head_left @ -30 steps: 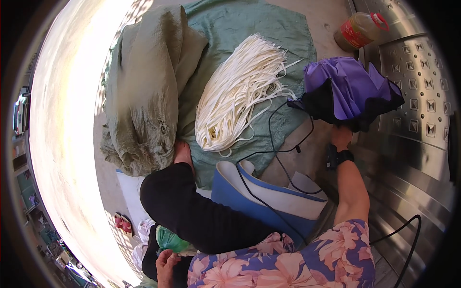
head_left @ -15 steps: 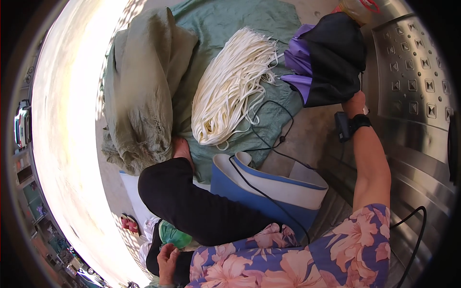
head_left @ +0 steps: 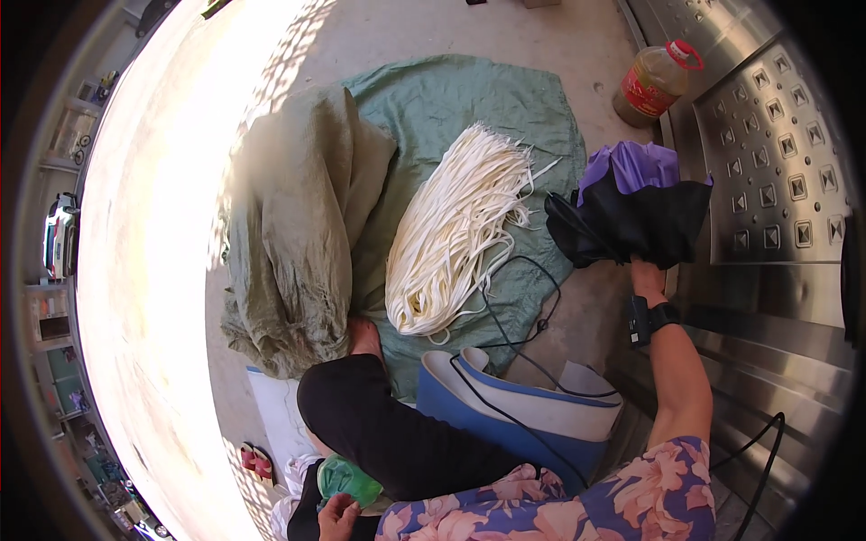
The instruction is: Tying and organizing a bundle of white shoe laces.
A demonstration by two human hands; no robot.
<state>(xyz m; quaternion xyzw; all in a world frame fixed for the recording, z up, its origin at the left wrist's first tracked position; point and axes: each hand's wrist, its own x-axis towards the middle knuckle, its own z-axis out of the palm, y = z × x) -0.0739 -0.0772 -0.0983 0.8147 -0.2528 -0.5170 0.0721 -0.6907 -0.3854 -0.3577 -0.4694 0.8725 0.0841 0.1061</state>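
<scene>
My right hand point(head_left: 646, 276), with a black device strapped at the wrist, holds a loosely folded black and purple umbrella point(head_left: 622, 212) at the right. Its cloth hides most of my fingers. My left hand point(head_left: 338, 519) rests low at my lap, fingers curled together beside a crumpled green plastic bag point(head_left: 356, 481); whether they pinch its edge is hidden. Ahead of me lies a long bundle of cream-white strips point(head_left: 456, 230) on a green woven cloth point(head_left: 523, 99). A black cord point(head_left: 541, 311) runs from beside the bundle toward my lap.
A bulky olive sack point(head_left: 293, 225) stands at the left, near my bare foot point(head_left: 365, 338). A blue and white curved foam piece point(head_left: 514, 406) sits beside my leg. A red-capped bottle point(head_left: 651, 86) stands against the metal door point(head_left: 767, 162). Red sandals point(head_left: 256, 462) lie at lower left.
The umbrella has turned in my right hand, its purple part now facing away from me at the top. The view has shifted, bringing the whole bottle into sight. My left hand stays by the bag.
</scene>
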